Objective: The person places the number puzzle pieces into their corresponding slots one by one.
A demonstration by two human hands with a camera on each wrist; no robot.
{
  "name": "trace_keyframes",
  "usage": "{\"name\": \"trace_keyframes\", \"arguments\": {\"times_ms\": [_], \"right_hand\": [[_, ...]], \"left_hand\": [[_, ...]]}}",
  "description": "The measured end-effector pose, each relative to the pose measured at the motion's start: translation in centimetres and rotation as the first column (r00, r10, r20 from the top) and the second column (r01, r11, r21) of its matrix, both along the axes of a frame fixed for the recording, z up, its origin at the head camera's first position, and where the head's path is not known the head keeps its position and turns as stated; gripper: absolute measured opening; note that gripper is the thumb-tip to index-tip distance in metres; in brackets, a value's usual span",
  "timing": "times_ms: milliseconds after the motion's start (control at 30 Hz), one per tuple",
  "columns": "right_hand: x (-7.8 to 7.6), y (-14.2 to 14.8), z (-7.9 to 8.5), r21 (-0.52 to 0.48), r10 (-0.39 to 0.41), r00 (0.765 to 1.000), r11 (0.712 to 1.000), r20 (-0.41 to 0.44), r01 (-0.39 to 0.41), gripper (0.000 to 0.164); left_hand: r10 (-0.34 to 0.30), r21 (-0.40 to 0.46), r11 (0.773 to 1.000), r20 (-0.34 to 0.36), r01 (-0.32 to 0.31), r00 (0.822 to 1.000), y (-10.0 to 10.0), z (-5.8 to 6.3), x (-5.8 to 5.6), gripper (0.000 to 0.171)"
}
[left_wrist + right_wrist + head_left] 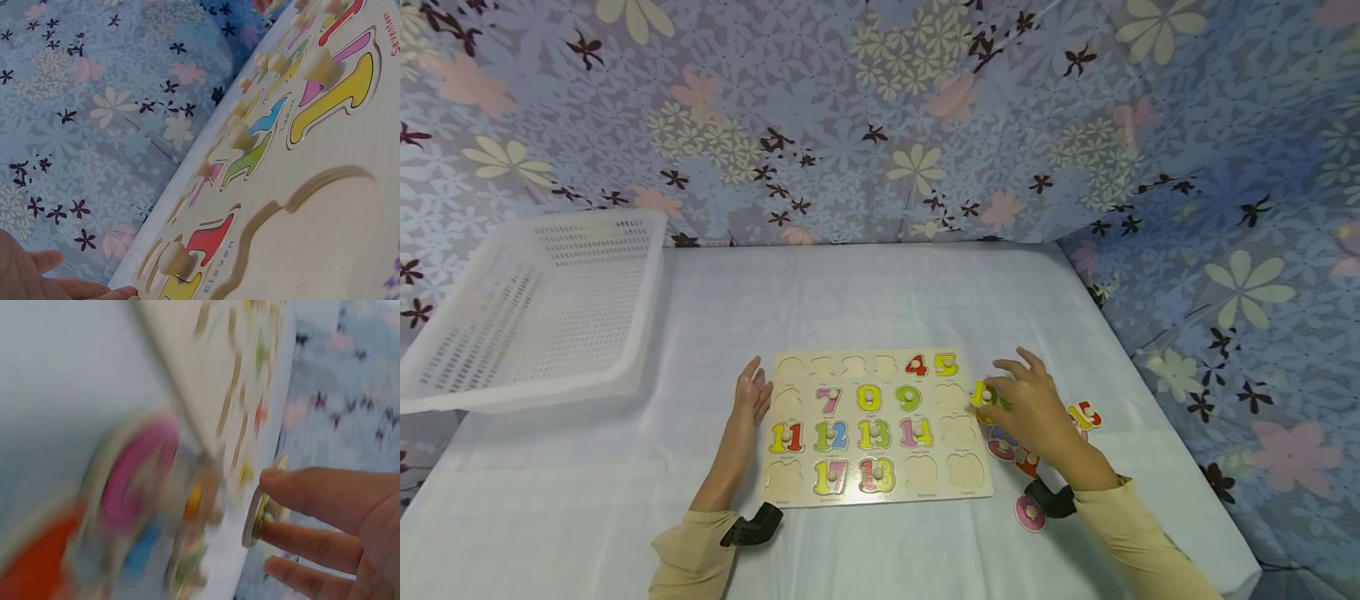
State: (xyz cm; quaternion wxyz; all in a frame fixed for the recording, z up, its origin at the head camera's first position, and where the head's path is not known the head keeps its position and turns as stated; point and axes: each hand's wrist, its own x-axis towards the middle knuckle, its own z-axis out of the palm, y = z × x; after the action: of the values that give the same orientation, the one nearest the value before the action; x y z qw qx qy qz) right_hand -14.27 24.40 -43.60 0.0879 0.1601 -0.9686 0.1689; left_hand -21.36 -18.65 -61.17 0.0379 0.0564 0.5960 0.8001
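Note:
A wooden number puzzle board (pixel 891 501) lies flat, with knobbed number pieces such as the pink 7 (pixel 829 400) and yellow 8 (pixel 869 398) seated in some recesses. Along its left edge, the left hand (pixel 752 396) rests with extended fingers; the left wrist view has its fingertips at the rim near the 11 piece (pixel 199 247). My right hand (pixel 1032 408) pinches a yellow-and-green number piece (pixel 253 515) between thumb and fingers, raised beside the board's right edge. That piece's full number is partly covered by the fingers.
Several loose number pieces lie right of the board, partly under the right hand, among them a yellow-and-red one (pixel 1084 415) and a pink one (pixel 1030 512). A white plastic basket (pixel 643 333) stands at the left. Flowered cloth (pixel 820 125) hangs behind the white-covered table (pixel 850 292).

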Motion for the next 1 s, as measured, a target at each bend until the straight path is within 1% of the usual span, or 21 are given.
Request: {"name": "trace_keyframes", "arguments": {"times_ms": [33, 67, 100, 133, 200, 267, 300, 333, 367, 433, 467, 600, 667, 700, 767, 833, 933, 967, 1000], "right_hand": [[-0.1, -0.9, -0.1, 0.006, 0.032, 0.999, 0.999, -0.004, -0.032, 0.039], [-0.2, -1.8, -0.1, 0.015, 0.065, 0.998, 0.998, -0.011, -0.065, 0.038], [-0.3, -2.9, -0.1, 0.023, 0.098, 0.995, 0.995, -0.017, -0.098, 0.038], [-0.5, -4.1, -0.1, 0.037, 0.133, 0.991, 0.991, -0.022, -0.132, 0.037], [-0.8, -6.5, 0.0, 0.059, 0.216, 0.976, 0.975, -0.032, -0.214, 0.035], [-0.9, -9.1, 0.2, 0.081, 0.299, 0.954, 0.952, -0.026, -0.296, 0.032], [-0.8, -10.4, 0.3, 0.093, 0.338, 0.941, 0.938, -0.019, -0.335, 0.031], [-0.6, -11.6, 0.4, 0.107, 0.375, 0.927, 0.922, -0.014, -0.372, 0.029], [-0.4, -12.7, 0.5, 0.117, 0.411, 0.912, 0.906, -0.006, -0.407, 0.027], [0.1, -15.0, 0.7, 0.153, 0.471, 0.882, 0.871, 0.006, -0.466, 0.028], [0.4, -16.0, 0.8, 0.172, 0.497, 0.868, 0.854, 0.011, -0.491, 0.028], [1.2, -19.5, 1.2, 0.225, 0.568, 0.822, 0.797, 0.032, -0.560, 0.030], [1.5, -20.3, 1.3, 0.230, 0.583, 0.812, 0.785, 0.044, -0.576, 0.029], [1.6, -20.5, 1.3, 0.228, 0.585, 0.810, 0.783, 0.048, -0.579, 0.028], [1.8, -20.2, 1.3, 0.210, 0.575, 0.816, 0.792, 0.057, -0.573, 0.028], [1.8, -19.1, 1.3, 0.183, 0.550, 0.834, 0.815, 0.057, -0.550, 0.028], [1.7, -16.0, 1.3, 0.115, 0.483, 0.874, 0.866, 0.057, -0.486, 0.028], [1.8, -14.8, 1.2, 0.097, 0.455, 0.889, 0.884, 0.055, -0.458, 0.027], [1.8, -13.5, 1.1, 0.082, 0.428, 0.902, 0.899, 0.056, -0.431, 0.028]], "left_hand": [[-0.001, 0.037, 0.999, 0.026, 0.000, 1.000, -0.4, -1.4, -0.9, 0.068], [0.014, 0.050, 0.999, 0.074, -0.018, 0.997, -0.8, -3.0, -1.9, 0.066], [0.020, 0.032, 0.999, 0.076, -0.023, 0.997, -0.5, -2.3, -1.6, 0.067], [0.027, -0.023, 0.999, 0.070, -0.026, 0.997, -0.2, -0.5, -0.7, 0.066], [0.047, -0.167, 0.985, 0.059, -0.036, 0.997, 1.3, 5.4, 2.3, 0.069], [0.046, -0.262, 0.964, 0.010, -0.042, 0.999, 2.5, 10.2, 4.9, 0.068], [0.043, -0.301, 0.953, -0.006, -0.043, 0.999, 3.1, 12.2, 6.1, 0.067], [0.036, -0.335, 0.942, -0.018, -0.040, 0.999, 3.6, 13.8, 7.1, 0.065], [0.032, -0.332, 0.943, -0.019, -0.037, 0.999, 3.8, 14.7, 7.6, 0.063], [0.037, -0.344, 0.938, 0.002, -0.034, 0.999, 4.1, 15.3, 8.0, 0.060], [0.035, -0.346, 0.938, 0.009, -0.030, 0.999, 4.1, 15.4, 8.1, 0.059], [0.047, -0.341, 0.939, -0.001, -0.045, 0.999, 3.8, 14.8, 8.0, 0.059], [0.046, -0.334, 0.941, -0.010, -0.047, 0.999, 3.8, 14.4, 7.9, 0.059], [0.047, -0.329, 0.943, -0.014, -0.049, 0.999, 3.7, 14.2, 7.8, 0.059], [0.043, -0.330, 0.943, -0.019, -0.047, 0.999, 3.8, 14.0, 7.7, 0.059], [0.046, -0.338, 0.940, -0.018, -0.050, 0.999, 3.8, 13.9, 7.7, 0.059], [0.058, -0.348, 0.936, -0.014, -0.059, 0.998, 3.9, 14.0, 7.7, 0.058], [0.078, -0.333, 0.940, 0.001, -0.073, 0.997, 3.9, 13.6, 7.3, 0.060], [0.080, -0.327, 0.942, -0.005, -0.077, 0.997, 3.8, 13.5, 7.2, 0.060]]}}
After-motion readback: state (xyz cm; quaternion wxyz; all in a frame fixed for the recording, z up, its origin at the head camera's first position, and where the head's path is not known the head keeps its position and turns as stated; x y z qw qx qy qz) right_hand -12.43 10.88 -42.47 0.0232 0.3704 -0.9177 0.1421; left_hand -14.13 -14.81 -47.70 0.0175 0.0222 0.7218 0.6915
